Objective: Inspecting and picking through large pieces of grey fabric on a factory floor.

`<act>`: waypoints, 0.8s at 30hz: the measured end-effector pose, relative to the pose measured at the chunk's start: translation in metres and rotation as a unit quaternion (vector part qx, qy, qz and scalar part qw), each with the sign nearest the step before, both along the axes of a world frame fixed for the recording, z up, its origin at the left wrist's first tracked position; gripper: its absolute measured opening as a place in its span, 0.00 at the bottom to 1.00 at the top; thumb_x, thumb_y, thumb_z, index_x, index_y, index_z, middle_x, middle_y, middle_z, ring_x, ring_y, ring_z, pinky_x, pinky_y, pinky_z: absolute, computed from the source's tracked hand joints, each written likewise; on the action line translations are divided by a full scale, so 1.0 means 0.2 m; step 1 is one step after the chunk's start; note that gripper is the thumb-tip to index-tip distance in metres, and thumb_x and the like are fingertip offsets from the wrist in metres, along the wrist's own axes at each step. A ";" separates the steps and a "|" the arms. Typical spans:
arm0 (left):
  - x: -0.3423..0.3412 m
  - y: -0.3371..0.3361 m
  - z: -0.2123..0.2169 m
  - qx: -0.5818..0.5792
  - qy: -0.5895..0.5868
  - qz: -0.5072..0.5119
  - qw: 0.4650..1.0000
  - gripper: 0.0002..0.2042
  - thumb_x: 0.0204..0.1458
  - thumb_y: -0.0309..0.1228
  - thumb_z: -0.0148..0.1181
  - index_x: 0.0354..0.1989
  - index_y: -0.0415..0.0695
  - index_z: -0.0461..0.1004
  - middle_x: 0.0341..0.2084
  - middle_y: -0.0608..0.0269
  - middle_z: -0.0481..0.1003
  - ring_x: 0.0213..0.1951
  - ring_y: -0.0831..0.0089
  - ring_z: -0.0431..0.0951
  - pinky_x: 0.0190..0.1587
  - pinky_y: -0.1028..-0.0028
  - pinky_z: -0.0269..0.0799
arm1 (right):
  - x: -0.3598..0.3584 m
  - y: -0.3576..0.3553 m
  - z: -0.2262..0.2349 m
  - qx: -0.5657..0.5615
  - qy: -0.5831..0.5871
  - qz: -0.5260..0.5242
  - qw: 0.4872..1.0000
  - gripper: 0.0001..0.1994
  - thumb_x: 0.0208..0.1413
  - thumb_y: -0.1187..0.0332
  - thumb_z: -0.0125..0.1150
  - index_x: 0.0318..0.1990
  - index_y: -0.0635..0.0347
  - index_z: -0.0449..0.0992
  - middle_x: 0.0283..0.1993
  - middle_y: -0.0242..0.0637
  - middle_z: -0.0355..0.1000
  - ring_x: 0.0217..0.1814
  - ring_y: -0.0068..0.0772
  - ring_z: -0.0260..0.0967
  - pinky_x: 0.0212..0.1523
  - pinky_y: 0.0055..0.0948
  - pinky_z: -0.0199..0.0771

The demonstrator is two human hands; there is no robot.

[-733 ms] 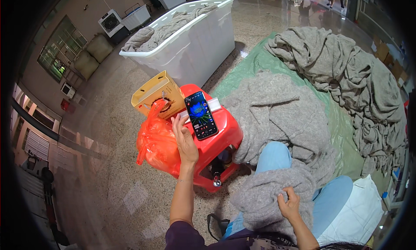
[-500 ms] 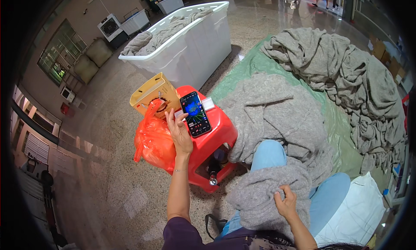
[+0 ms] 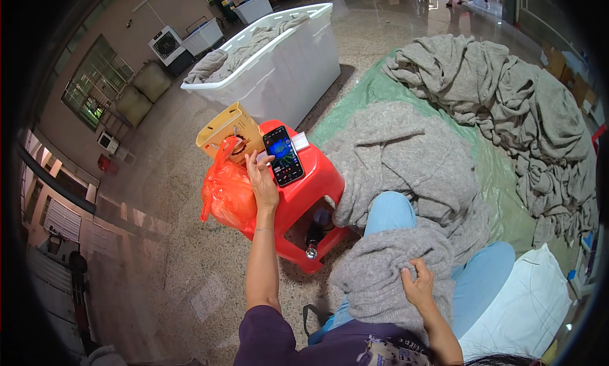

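Note:
My left hand (image 3: 262, 179) reaches out over a red plastic stool (image 3: 309, 201), fingertips touching the edge of a black smartphone (image 3: 283, 155) with a lit screen lying on the stool top. My right hand (image 3: 418, 285) grips a fold of the grey blanket (image 3: 406, 195) draped over my lap and light-blue trouser legs (image 3: 393, 212). An orange plastic bag (image 3: 226, 195) hangs against the stool's left side, just under my left hand. A yellow cardboard box (image 3: 229, 129) stands behind the bag.
A big white tub (image 3: 288, 68) filled with grey cloth stands behind the stool. More grey blankets (image 3: 507, 106) lie heaped on a green sheet (image 3: 495, 176) at right. A white pillow (image 3: 530, 309) sits at lower right. Speckled stone floor spreads to the left.
My left hand has stayed on the phone while the view shifted slightly. The right hand keeps its hold on the grey blanket.

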State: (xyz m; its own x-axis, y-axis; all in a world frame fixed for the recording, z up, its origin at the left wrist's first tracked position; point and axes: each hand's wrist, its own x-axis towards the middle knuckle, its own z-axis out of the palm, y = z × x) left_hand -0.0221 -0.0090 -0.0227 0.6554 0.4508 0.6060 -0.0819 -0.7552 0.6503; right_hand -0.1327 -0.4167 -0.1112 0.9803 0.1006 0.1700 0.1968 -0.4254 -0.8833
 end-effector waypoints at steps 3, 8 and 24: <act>0.00 0.01 0.00 -0.006 0.015 0.010 1.000 0.36 0.62 0.57 0.22 0.42 0.41 0.76 0.62 0.42 0.55 0.68 0.47 0.43 0.67 0.56 0.38 | 0.00 -0.01 0.00 -0.013 0.034 0.001 0.999 0.09 0.49 0.71 0.61 0.36 0.63 0.70 0.24 0.49 0.70 0.24 0.48 0.72 0.25 0.36 0.68; 0.00 -0.02 0.02 0.035 0.004 0.004 0.999 0.33 0.63 0.56 0.25 0.44 0.43 0.75 0.62 0.42 0.54 0.69 0.47 0.42 0.67 0.54 0.38 | 0.01 0.00 0.01 -0.001 0.003 0.013 1.000 0.09 0.49 0.71 0.61 0.36 0.63 0.71 0.23 0.49 0.70 0.23 0.47 0.71 0.25 0.36 0.67; 0.12 -0.10 0.08 0.254 0.083 0.069 0.961 0.26 0.63 0.54 0.29 0.48 0.57 0.77 0.66 0.55 0.52 0.70 0.51 0.37 0.66 0.44 0.26 | 0.01 0.00 0.00 -0.006 0.012 0.002 1.000 0.09 0.49 0.70 0.61 0.37 0.63 0.71 0.23 0.49 0.70 0.20 0.45 0.69 0.23 0.35 0.66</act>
State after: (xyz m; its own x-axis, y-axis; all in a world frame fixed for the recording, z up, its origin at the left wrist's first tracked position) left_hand 0.0022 -0.0295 -0.0069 0.7172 0.2140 0.6632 0.1143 -0.9749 0.1910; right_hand -0.1304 -0.4175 -0.1119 0.9836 0.1068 0.1456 0.1779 -0.4353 -0.8825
